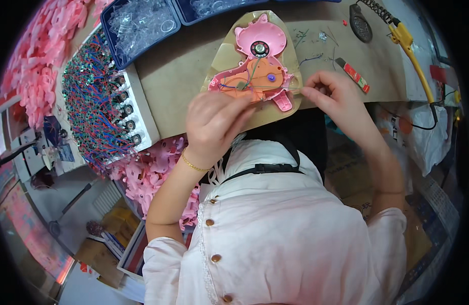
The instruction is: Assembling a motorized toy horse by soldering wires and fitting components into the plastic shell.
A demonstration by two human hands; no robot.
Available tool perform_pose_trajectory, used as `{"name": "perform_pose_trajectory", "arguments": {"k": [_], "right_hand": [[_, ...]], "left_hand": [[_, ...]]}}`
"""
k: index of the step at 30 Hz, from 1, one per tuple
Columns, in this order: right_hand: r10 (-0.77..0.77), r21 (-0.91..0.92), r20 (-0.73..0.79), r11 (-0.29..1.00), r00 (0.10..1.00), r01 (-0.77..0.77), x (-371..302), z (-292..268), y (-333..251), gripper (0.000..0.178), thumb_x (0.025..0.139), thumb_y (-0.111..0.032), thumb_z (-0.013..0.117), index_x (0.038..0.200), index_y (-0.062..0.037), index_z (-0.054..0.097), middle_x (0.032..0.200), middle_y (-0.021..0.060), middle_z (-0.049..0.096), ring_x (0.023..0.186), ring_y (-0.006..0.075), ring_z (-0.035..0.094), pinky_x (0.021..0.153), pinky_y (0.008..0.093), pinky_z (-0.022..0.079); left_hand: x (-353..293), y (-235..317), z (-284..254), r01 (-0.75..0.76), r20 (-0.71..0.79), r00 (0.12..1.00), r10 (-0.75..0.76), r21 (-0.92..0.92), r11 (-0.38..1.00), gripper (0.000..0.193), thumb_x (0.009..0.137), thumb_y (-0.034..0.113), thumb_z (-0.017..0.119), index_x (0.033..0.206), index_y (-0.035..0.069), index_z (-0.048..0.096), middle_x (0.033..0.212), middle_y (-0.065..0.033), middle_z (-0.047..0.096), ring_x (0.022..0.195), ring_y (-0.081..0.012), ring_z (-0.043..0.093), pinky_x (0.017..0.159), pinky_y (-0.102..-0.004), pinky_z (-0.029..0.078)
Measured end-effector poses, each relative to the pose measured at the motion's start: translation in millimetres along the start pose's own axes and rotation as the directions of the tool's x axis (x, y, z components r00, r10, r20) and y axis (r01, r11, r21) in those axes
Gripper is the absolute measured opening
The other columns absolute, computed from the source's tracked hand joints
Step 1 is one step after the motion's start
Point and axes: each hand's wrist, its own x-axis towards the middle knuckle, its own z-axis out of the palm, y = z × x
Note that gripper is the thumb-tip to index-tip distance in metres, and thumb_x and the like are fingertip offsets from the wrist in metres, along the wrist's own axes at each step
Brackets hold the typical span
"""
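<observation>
Shirt (290,239): one, white, nearest the camera, with four brown buttons (216,258) in view.
Table (178,73): one, brown-topped, carrying the work ahead of the person.
Pink part heaps (39,66): two areas in view, one at the upper left, one below the tray; the parts are too many to count.
White tray (147,109): one, at the left, packed with tangled red, blue and green wires (94,101); five round black parts (127,109) show along its right side.
Blue bins (177,21): at least two at the far edge, side by side, both holding clear plastic pieces (140,28), uncounted.
Tan base (221,56): one, on the table, under the pink shell.
Pink shell (262,35): one, lying open on the base, just beyond and between the two hands.
Left hand (214,117): fingers bent and drawn together, tips at the shell's near edge; cannot tell whether they grip anything.
Right hand (337,96): thumb and forefinger closed on one thin wire (292,88), just right of the shell.
Yellow-handled tool (414,61): one, at the right, with a dark coiled cord.
Orange piece (262,73): one, inside the shell.
Dark oval object (361,24): one, far right.
Red strip-shaped object (354,75): one, near the right hand.
Round black disc (260,49): one, in the shell's upper part.
Purple knob (271,78): one, on the orange piece.
</observation>
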Motion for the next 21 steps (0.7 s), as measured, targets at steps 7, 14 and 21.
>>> {"name": "perform_pose_trajectory", "arguments": {"k": [7,14,21], "right_hand": [[-0.068,-0.063,-0.048,0.996,0.996,0.065,6,-3,6,0.012,0.081,-0.011,0.063,0.081,-0.0013,0.056,0.069,0.0006,0.051,0.062,0.0081,0.047,0.056,0.0216,0.037],[-0.62,-0.614,-0.082,0.649,0.781,0.45,-24,36,31,0.015,0.073,-0.007,0.069,0.08,-0.004,0.057,0.069,0.0086,0.052,0.06,0.0263,0.051,0.053,0.0356,0.038],[-0.167,-0.027,-0.141,0.986,0.976,0.165,-30,41,30,0.013,0.081,-0.01,0.064,0.083,0.0002,0.058,0.07,0.0068,0.055,0.06,0.0145,0.05,0.056,0.0259,0.04]], "left_hand": [[2,-5,10,-0.084,0.001,0.996,0.087,0.268,0.96,0.033,0.07,0.013,0.071,0.102,0.012,0.065,0.102,-0.0011,0.062,0.094,-0.0189,0.056,0.078,-0.03,0.038],[5,18,6,-0.115,0.152,0.987,0.05,0.46,0.88,0.037,0.074,0.025,0.066,0.108,0.013,0.063,0.109,0.0012,0.059,0.1,-0.0165,0.052,0.086,-0.0305,0.034],[16,11,19,-0.106,0.132,0.989,0.069,0.295,0.95,0.032,0.071,0.021,0.068,0.102,0.014,0.063,0.098,0.0018,0.058,0.096,-0.0181,0.051,0.082,-0.0324,0.036]]}}
